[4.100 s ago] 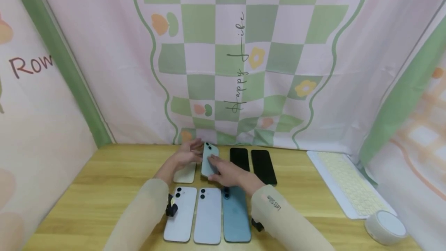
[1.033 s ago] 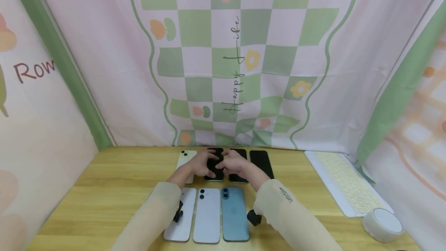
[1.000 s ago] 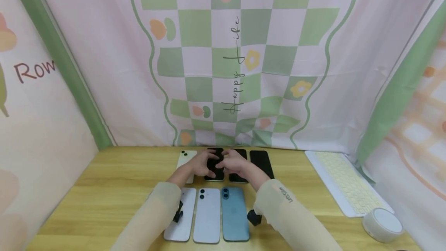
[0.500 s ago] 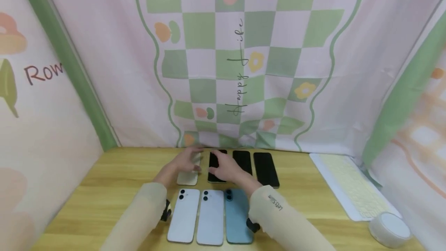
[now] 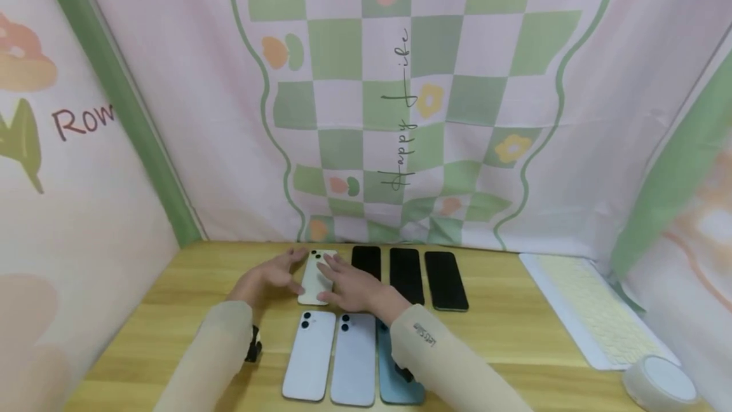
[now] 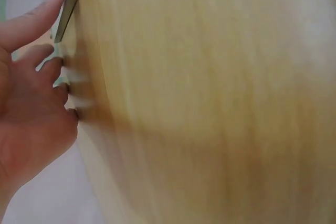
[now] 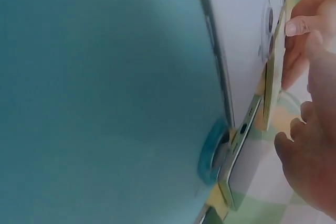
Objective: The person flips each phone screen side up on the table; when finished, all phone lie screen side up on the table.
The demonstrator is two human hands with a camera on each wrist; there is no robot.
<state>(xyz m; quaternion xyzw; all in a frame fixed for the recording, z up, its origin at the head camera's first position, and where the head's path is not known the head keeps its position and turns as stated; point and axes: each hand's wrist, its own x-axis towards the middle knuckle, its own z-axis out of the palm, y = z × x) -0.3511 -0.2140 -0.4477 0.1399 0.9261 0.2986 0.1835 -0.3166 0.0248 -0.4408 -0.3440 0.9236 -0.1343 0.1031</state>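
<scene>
In the head view a cream phone (image 5: 312, 281) lies back up in the far row, its cameras at the top. My left hand (image 5: 272, 275) is at its left side, thumb at the edge; the left wrist view shows that thumb touching a corner of the phone (image 6: 68, 11), the fingers (image 6: 51, 69) spread below. My right hand (image 5: 353, 286) reaches over the phone's right side with fingers extended; whether it presses there cannot be told. Right of it lie three black-screened phones, the nearest (image 5: 366, 262) partly behind my right hand.
The near row has a white phone (image 5: 309, 356), a pale lilac phone (image 5: 352, 361) and a blue phone (image 5: 394, 374), partly under my right sleeve. At the right are a white keyboard (image 5: 600, 310) and a round white object (image 5: 660, 381). A patterned curtain (image 5: 389, 100) stands behind the table.
A light blue phone was tilted up between my hands earlier; a black-screened phone now lies in that spot. Both hands have since moved left to the cream phone. The head view has shifted slightly.
</scene>
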